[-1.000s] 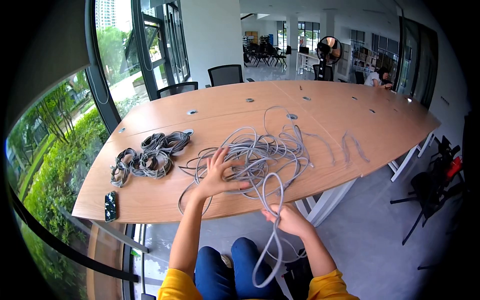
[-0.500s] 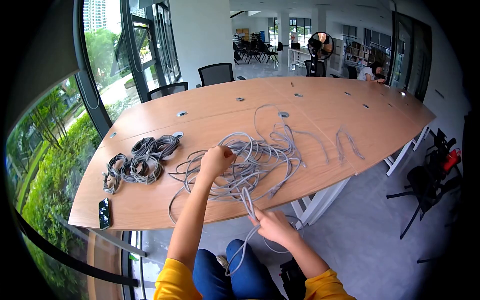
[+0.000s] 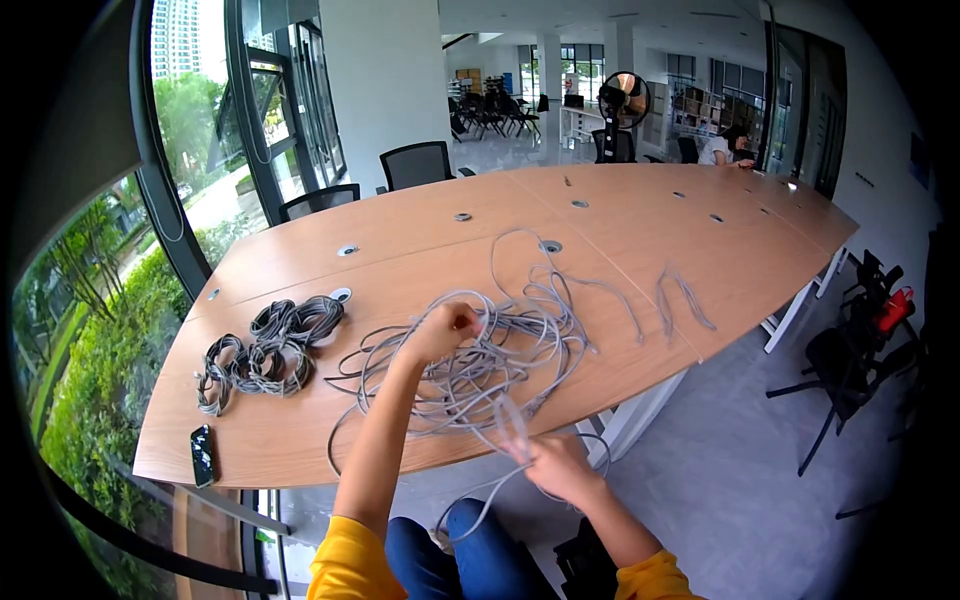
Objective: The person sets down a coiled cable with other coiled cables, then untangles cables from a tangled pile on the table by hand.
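A loose tangle of grey network cable (image 3: 490,370) is spread over the near middle of the table. My left hand (image 3: 440,332) is above the tangle, fingers curled together; their tips are partly hidden and slightly blurred, so what they grip does not show. Just off the table's front edge, my right hand (image 3: 562,468) is closed around grey cable strands (image 3: 512,418). A bend of them sticks up above the fist, blurred, and slack loops hang below it over my knees.
Coiled cable bundles (image 3: 270,345) lie on the table (image 3: 400,270) at the left, with a phone (image 3: 203,455) nearer the edge. A short cable piece (image 3: 683,300) lies to the right. Chairs (image 3: 415,165), a fan (image 3: 622,100) and a seated person (image 3: 722,150) are beyond.
The view has tilted up and turned slightly right, so the table sits lower in it. The strands at my right hand have shifted and blurred; my left hand stays over the tangle.
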A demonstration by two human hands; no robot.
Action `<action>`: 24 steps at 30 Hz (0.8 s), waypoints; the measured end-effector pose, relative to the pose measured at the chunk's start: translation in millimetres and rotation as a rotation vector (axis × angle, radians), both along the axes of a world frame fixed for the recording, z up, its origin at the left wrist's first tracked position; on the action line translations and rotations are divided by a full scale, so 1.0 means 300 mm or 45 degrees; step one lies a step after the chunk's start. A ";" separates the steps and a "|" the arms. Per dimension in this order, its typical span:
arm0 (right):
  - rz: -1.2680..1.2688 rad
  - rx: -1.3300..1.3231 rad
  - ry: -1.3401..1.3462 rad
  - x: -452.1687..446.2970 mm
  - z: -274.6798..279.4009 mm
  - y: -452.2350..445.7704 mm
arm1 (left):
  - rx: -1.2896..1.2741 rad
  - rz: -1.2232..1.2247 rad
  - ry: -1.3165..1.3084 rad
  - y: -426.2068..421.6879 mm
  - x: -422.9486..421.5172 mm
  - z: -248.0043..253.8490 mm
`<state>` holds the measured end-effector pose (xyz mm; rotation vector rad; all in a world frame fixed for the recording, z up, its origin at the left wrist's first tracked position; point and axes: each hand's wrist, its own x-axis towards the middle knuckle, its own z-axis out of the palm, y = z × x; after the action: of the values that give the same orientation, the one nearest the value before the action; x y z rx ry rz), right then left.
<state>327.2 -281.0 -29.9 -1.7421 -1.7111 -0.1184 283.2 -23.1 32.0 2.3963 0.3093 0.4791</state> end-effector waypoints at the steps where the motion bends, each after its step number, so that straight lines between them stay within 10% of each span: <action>1: -0.126 -0.023 0.103 0.015 0.002 0.001 | -0.155 0.047 -0.163 0.002 -0.021 0.016; 10: -0.291 0.737 1.215 0.128 0.241 0.090 | -0.583 -0.118 -0.352 -0.052 -0.200 0.124; 16: 0.407 0.092 1.565 0.213 0.283 0.128 | -0.548 -0.241 -0.294 -0.054 -0.235 0.115; 24: 0.612 0.165 1.707 0.186 0.250 0.143 | -0.797 -0.404 -0.184 -0.076 -0.262 0.132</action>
<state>383.0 -238.0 45.2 -0.8171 -0.9574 0.9168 204.5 -46.0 71.7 1.7466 0.0024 0.3404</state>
